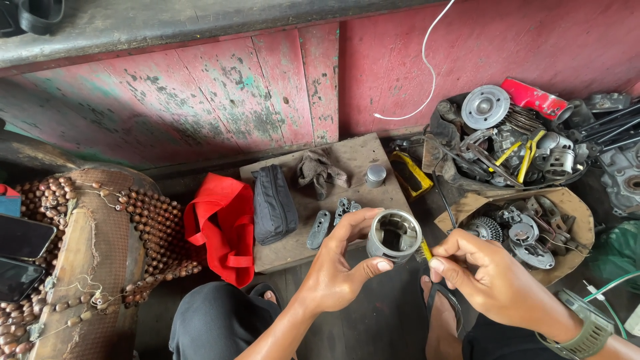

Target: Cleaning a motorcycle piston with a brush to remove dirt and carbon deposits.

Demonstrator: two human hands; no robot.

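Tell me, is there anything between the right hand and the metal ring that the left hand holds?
Nothing visible blocks it. The left hand holds the metal ring up over the floor. The right hand is right beside it and pinches a small yellow tool, whose tip is at the ring's side.

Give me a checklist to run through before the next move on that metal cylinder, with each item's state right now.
1. Left hand grips the metal cylinder firmly: ok.
2. Right hand pinches the yellow tool: ok.
3. Tool tip meets the cylinder's rim: cannot tell.
4. Cylinder's open end faces the camera: ok.
5. Small parts lie on the wooden board, apart from the hands: ok.
6. Bore free of dirt: cannot tell.
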